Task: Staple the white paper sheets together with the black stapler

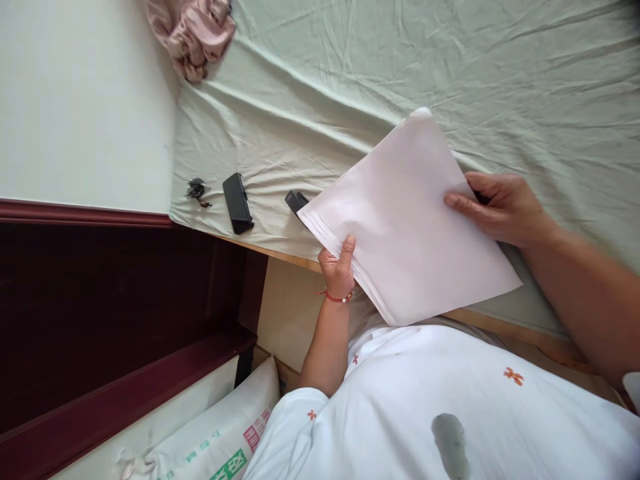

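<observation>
I am holding a stack of white paper sheets [407, 220] tilted above the near edge of the bed [500, 80], its lower corner over my lap. To square it well, I judge I should be keeping both grips light and tapping the fanned edges level. My left hand [339, 268] is pinching the stack's stepped lower-left edge, thumb on top, wrist bent upward. My right hand [495, 207] is gripping the right edge, fingers curled over the top face, forearm coming in from the right. A black stapler [237, 203] is lying on the sheet nearby; another dark object [296, 200] is sitting partly hidden behind the stack.
</observation>
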`<state>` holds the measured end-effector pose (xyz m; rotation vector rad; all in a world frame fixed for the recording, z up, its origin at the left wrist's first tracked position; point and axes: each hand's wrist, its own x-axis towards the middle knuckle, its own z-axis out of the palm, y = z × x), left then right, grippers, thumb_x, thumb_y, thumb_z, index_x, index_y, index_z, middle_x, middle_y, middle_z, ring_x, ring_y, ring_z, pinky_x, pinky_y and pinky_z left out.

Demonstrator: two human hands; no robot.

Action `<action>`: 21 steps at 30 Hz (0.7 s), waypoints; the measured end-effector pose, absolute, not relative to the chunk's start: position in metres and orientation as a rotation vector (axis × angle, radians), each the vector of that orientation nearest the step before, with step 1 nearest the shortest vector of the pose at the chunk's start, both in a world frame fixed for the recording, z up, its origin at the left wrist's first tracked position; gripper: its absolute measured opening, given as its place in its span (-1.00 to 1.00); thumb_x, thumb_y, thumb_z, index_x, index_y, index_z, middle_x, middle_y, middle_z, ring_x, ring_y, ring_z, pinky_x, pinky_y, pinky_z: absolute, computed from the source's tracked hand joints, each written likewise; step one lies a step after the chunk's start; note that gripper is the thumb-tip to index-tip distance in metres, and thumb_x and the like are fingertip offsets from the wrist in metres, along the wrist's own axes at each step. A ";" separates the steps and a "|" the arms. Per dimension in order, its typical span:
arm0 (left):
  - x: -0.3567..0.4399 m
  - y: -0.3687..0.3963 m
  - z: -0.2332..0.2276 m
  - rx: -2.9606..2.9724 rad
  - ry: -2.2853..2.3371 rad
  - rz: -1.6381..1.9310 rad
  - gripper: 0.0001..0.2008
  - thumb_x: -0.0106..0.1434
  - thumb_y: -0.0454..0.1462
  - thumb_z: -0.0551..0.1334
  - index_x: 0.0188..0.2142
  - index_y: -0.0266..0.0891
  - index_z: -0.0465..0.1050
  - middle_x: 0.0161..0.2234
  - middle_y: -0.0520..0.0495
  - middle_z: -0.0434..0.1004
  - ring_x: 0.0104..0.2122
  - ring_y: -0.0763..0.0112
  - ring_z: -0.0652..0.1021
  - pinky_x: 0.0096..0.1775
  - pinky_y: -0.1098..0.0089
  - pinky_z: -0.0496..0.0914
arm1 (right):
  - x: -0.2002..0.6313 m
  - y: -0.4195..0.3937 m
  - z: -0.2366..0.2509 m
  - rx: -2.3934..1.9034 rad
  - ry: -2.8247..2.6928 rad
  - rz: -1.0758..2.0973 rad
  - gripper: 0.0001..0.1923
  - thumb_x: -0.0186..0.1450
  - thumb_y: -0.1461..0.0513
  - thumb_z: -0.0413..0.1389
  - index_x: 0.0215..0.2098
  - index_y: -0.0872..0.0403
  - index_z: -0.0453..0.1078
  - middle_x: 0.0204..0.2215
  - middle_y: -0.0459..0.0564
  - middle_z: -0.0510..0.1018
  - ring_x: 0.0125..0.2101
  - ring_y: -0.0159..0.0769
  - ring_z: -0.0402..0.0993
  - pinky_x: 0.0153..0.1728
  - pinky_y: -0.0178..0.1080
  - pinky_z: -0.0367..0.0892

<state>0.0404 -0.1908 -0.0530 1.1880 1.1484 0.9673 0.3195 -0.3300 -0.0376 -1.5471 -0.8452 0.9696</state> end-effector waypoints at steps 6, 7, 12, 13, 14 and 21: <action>0.045 -0.189 -0.040 0.996 1.204 1.138 -0.47 -0.07 0.05 0.77 -0.19 -0.13 0.82 -0.15 -0.05 0.86 -0.02 0.18 0.81 0.12 0.28 0.65 | 0.318 -0.331 -0.019 -1.390 -0.812 1.180 -0.32 0.19 -0.32 0.55 -0.36 0.05 0.50 -0.50 -0.12 0.42 -0.52 -0.41 0.28 -0.59 -0.33 0.15; 0.044 -0.188 -0.038 0.982 1.215 1.166 -0.50 -0.05 0.03 0.76 -0.18 -0.12 0.82 -0.13 -0.05 0.87 0.02 0.17 0.80 0.15 0.27 0.65 | 0.319 -0.332 -0.019 -1.343 -0.778 1.246 -0.34 0.17 -0.31 0.56 -0.30 0.06 0.56 -0.47 -0.10 0.50 -0.51 -0.37 0.37 -0.58 -0.33 0.24; 0.040 -0.179 -0.030 0.897 1.202 1.336 -0.61 0.06 -0.11 0.72 -0.13 -0.07 0.81 -0.06 0.00 0.87 0.11 0.20 0.78 0.23 0.27 0.64 | 0.324 -0.343 -0.036 -1.157 -0.773 1.330 -0.29 0.29 -0.37 0.44 -0.05 0.06 0.75 -0.29 0.07 0.76 -0.33 -0.13 0.69 -0.22 -0.15 0.62; 0.039 -0.177 -0.030 0.890 1.189 1.349 -0.62 0.10 -0.10 0.70 -0.10 -0.05 0.81 -0.03 0.00 0.87 0.14 0.19 0.77 0.25 0.26 0.64 | 0.326 -0.344 -0.040 -1.123 -0.796 1.303 -0.28 0.30 -0.38 0.41 -0.02 0.04 0.77 -0.25 0.09 0.79 -0.28 -0.09 0.73 -0.13 -0.10 0.64; 0.039 -0.175 -0.029 0.888 1.179 1.351 -0.63 0.14 -0.08 0.68 -0.07 -0.04 0.81 0.01 -0.01 0.86 0.19 0.18 0.76 0.27 0.25 0.64 | 0.327 -0.345 -0.043 -1.089 -0.822 1.286 -0.27 0.30 -0.39 0.40 0.01 0.01 0.78 -0.19 0.11 0.81 -0.17 -0.02 0.77 -0.01 -0.05 0.65; 0.046 -0.182 -0.034 0.835 1.206 1.265 -0.64 0.31 0.00 0.58 0.02 -0.07 0.79 0.15 -0.08 0.83 0.34 0.12 0.69 0.32 0.19 0.63 | 0.317 -0.336 -0.036 -0.988 -1.035 1.421 -0.48 0.34 -0.09 0.54 0.16 -0.05 0.76 0.10 0.10 0.82 0.14 0.03 0.77 0.30 0.07 0.60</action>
